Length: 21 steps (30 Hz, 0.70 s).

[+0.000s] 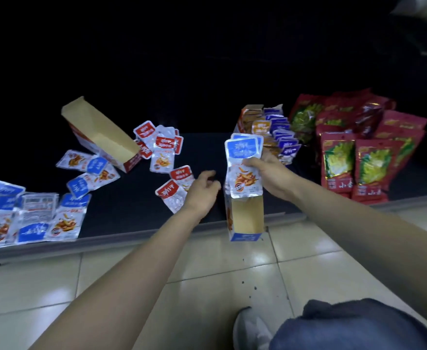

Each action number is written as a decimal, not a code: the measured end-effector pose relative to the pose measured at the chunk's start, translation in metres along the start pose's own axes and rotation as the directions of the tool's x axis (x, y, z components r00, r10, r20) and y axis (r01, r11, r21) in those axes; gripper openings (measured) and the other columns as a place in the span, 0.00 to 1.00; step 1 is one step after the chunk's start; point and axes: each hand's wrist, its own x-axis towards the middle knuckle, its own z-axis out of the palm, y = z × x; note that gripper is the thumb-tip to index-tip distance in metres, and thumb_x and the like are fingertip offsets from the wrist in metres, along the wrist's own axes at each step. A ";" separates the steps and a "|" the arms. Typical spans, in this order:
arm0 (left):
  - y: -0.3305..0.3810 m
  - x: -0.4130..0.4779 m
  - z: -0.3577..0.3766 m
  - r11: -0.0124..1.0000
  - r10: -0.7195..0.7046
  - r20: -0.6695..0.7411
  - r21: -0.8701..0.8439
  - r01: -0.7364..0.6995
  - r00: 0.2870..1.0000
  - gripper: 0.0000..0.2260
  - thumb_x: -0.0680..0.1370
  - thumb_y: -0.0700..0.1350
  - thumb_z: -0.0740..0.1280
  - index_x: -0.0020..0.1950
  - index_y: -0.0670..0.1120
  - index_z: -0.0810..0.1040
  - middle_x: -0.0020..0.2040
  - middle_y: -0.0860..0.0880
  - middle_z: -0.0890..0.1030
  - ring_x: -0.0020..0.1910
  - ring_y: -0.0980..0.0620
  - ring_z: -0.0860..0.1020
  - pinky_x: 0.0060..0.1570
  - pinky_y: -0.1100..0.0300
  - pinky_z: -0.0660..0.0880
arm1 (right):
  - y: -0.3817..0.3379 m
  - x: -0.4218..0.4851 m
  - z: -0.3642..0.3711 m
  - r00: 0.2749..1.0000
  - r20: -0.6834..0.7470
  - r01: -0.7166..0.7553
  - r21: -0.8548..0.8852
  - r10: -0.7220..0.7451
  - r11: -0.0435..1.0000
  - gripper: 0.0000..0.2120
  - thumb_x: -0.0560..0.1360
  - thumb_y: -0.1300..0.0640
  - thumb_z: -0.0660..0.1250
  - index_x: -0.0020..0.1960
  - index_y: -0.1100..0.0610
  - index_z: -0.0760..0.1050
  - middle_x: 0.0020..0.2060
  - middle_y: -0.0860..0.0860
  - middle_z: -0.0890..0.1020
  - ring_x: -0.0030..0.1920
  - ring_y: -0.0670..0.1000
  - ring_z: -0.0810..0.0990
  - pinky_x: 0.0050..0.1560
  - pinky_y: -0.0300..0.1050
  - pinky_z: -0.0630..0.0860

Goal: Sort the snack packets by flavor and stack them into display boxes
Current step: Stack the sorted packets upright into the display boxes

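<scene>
My right hand (270, 173) grips a small stack of blue-topped silver snack packets (244, 157), held upright with their lower ends inside a narrow blue display box (245, 221) at the shelf's front edge. My left hand (202, 190) hovers just left of that box with loosely curled fingers, holding nothing, over a red-topped packet (170, 195). More red-topped packets (160, 145) lie scattered mid-shelf. Blue-topped packets (30, 213) lie spread at the left. A red-sided display box (101, 133) lies tilted, its open brown inside facing up.
A further box (260, 122) behind my right hand holds orange and purple packets. Large red bags with green leaf pictures (359, 162) stand at the right. The dark shelf has a grey front lip (131, 238). Below are pale floor tiles, my knee and shoe (253, 329).
</scene>
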 end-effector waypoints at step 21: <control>-0.029 0.024 0.056 0.846 0.149 -0.032 0.522 -0.110 0.988 0.36 0.75 0.47 0.65 0.79 0.54 0.49 0.58 0.42 0.78 0.54 0.41 0.78 0.51 0.48 0.75 | 0.093 0.013 -0.006 0.871 -0.102 0.252 -0.747 -0.481 0.615 0.25 0.74 0.56 0.69 0.68 0.60 0.66 0.66 0.55 0.64 0.66 0.53 0.58 0.64 0.48 0.59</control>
